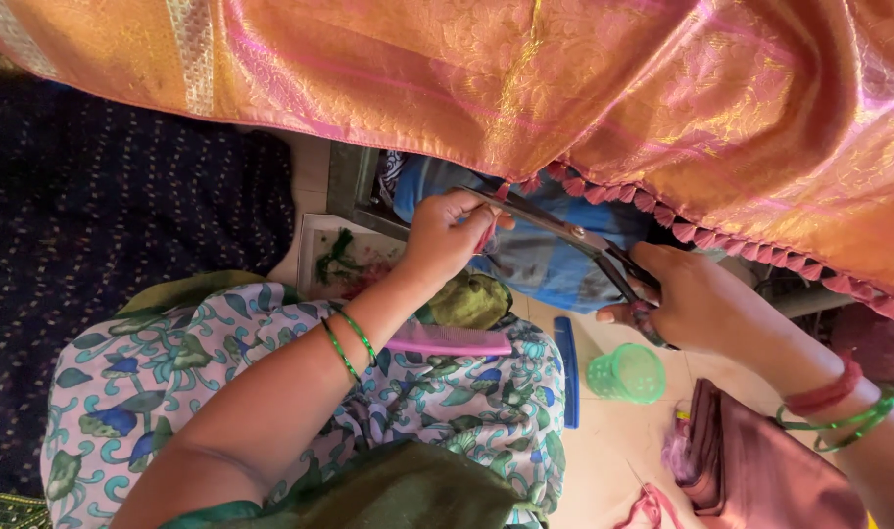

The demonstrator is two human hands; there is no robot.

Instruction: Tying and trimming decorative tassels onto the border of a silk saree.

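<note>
A shiny orange-pink brocade cloth point(604, 88) hangs across the top, edged with a row of small pink tassels point(731, 245). My left hand point(447, 235) pinches one tassel at the cloth's lower edge. My right hand point(697, 299) grips the dark handles of a pair of scissors point(579, 233), whose blades point left and reach the pinched tassel. Green bangles sit on both wrists, with a red thread on the right.
On my lap lie a pink comb point(452, 341) and a blue comb point(567, 370). A green plastic cup point(627, 373) stands on the floor beside folded mauve cloth point(760, 470). A blue bundle point(545, 255) lies behind the scissors. Dark dotted fabric point(123, 225) covers the left.
</note>
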